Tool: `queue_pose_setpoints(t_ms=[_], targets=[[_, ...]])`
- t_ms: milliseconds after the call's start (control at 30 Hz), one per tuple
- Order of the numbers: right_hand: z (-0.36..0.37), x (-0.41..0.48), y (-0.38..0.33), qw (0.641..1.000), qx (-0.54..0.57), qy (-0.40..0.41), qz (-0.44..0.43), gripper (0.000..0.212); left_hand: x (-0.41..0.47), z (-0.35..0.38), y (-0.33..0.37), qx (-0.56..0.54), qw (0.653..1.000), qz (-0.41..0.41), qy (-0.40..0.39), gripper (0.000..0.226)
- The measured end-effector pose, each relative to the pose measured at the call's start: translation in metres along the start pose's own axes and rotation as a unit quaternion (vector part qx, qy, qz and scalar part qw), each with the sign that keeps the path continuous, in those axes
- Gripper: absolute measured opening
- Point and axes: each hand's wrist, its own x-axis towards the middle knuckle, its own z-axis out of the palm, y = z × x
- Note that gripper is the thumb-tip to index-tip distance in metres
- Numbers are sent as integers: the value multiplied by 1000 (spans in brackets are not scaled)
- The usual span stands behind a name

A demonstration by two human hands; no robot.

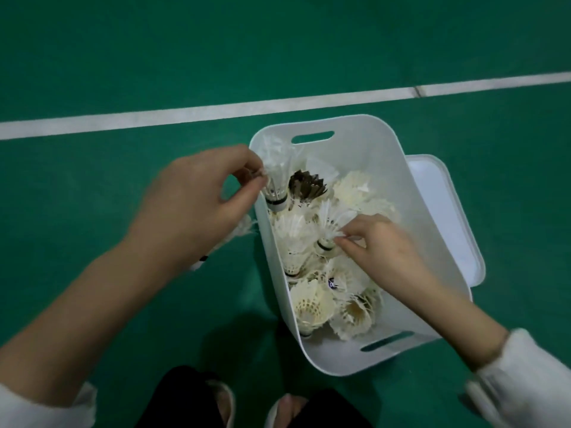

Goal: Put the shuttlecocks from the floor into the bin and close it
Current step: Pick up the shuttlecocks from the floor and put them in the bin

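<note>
A white plastic bin (414, 211) with handle slots stands open on the green floor, holding several white shuttlecocks and one dark-feathered shuttlecock (307, 185). My left hand (197, 202) pinches a white shuttlecock (275, 177) by its feathers at the bin's left rim, cork end down. Inside the bin, my right hand (380, 245) grips a second white shuttlecock (329, 228) by its feathers just above the pile. Another shuttlecock (228, 239) lies on the floor left of the bin, partly hidden under my left wrist. The bin's white lid (448, 211) lies on the floor against the bin's right side.
A white court line (185, 114) crosses the green floor beyond the bin. My knees in dark trousers and my feet (287, 409) are at the bottom edge, just in front of the bin.
</note>
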Motion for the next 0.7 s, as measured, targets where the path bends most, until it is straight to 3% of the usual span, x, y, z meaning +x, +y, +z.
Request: queue_pose_setpoints(t_ms=[300, 400, 467, 533, 600, 700], targets=[[11, 22, 9, 997, -30, -74, 22, 23, 0, 10, 8, 1, 999, 24, -35, 7], [-6, 16, 1, 995, -64, -79, 19, 36, 1, 12, 11, -2, 999, 28, -32, 9], [-28, 7, -6, 1000, -9, 1, -6, 45, 1, 14, 12, -3, 999, 27, -36, 9], [-50, -3, -18, 989, 119, 66, -49, 50, 1, 18, 13, -2, 999, 26, -44, 10], [-61, -7, -28, 975, 202, 49, -84, 53, 1, 20, 15, -4, 998, 22, -52, 11], [-53, -1, -36, 978, 170, 18, -116, 33, 1, 24, 20, -8, 997, 36, -68, 9]])
